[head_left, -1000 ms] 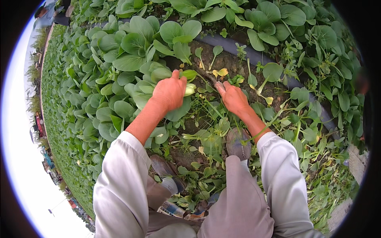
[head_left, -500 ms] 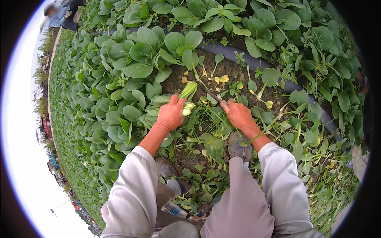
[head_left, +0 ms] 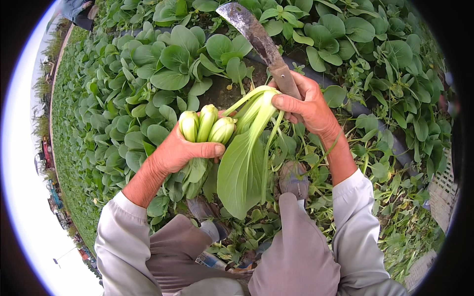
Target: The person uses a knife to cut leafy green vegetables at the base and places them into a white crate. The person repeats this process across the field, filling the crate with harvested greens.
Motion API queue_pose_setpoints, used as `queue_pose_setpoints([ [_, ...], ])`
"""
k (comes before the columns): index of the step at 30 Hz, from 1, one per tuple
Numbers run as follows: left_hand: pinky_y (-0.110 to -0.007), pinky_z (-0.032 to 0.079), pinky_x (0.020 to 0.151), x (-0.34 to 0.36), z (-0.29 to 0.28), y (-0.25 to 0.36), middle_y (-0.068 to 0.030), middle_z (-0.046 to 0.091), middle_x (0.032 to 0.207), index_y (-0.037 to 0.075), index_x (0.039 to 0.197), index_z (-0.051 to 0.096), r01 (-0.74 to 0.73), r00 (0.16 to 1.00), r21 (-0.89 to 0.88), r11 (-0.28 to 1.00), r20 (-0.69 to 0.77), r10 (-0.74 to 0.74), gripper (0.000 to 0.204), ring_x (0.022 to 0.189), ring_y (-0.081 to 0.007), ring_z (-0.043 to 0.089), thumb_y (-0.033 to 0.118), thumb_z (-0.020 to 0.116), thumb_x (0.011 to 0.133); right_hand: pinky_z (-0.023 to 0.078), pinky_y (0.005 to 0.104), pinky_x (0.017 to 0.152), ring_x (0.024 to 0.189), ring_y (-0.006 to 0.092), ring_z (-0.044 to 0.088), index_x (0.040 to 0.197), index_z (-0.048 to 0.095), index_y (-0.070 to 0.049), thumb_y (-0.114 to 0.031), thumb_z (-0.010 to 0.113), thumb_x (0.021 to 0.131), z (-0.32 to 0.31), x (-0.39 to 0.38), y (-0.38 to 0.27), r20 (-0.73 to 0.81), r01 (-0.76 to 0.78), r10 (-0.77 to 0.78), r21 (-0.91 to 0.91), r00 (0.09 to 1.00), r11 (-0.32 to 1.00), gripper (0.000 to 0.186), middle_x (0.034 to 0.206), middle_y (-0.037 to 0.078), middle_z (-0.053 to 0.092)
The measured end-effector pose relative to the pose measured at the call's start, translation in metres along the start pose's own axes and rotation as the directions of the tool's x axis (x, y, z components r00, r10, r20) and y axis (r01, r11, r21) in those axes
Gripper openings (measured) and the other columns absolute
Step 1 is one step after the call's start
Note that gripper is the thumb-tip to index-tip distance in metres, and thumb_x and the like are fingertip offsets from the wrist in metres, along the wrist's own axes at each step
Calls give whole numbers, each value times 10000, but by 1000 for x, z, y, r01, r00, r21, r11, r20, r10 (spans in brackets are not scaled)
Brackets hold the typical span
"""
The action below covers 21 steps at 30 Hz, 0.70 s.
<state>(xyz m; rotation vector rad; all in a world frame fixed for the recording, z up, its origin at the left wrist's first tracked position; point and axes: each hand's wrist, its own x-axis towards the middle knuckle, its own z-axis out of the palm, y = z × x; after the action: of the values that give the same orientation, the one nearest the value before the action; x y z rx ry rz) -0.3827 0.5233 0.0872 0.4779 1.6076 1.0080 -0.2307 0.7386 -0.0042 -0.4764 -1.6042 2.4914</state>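
My left hand (head_left: 180,150) is closed round a bunch of bok choy (head_left: 208,123), its pale cut bases pointing up and its leaves hanging below the palm. In my right hand (head_left: 313,111) is a curved knife (head_left: 261,44), held by its wooden handle with the worn blade angled up and away to the left. The right thumb also presses several outer bok choy leaves (head_left: 244,172) against the fingers. Their pale stalks arch between both hands, and one broad leaf droops in front. Whether these stalks are still joined to the bunch cannot be told.
Dense rows of growing bok choy (head_left: 170,64) fill the left and far side. A dark grey hose (head_left: 365,112) crosses the bed at right. Cut leaves and weeds lie round my shoes (head_left: 295,180). A pale slatted crate (head_left: 444,192) stands far right; another person (head_left: 76,12) is far left.
Both hands have risen from near the soil. The left has turned the bunch base-up. The right has lifted the knife, blade upward, and now grips outer leaves too.
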Motion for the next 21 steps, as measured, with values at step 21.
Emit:
queue_pose_setpoints([
  [21,-290,501,891,-83,-70,-67,-28,669,1034,22,1159,597,-48,920,137,989,-379,97,471,948,-107,618,94,812,746,469,303,627,671,137,542,1018,587,40,-221,761,715,173,41,32,214,157,-67,-437,975,886,436,769,88,607],
])
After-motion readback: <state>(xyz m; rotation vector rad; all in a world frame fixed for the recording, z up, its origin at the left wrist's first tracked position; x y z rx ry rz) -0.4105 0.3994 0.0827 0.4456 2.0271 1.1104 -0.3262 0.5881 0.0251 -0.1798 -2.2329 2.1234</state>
